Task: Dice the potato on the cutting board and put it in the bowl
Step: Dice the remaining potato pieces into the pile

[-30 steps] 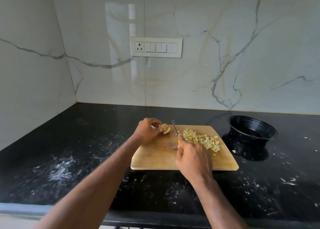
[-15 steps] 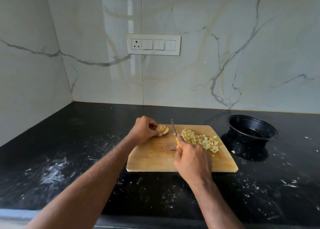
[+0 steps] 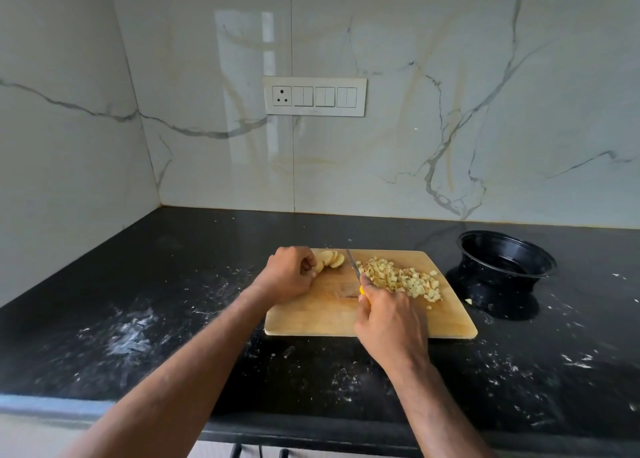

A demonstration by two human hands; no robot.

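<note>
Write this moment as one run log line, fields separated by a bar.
step: dicing | left hand: holds potato slices | right hand: grips knife | diced pile: on cutting board | bowl: no potato visible

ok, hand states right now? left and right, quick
Left hand: fingers curled on the potato slices, pinning them to the cutting board.
Right hand: gripping the knife by its yellow handle.
</note>
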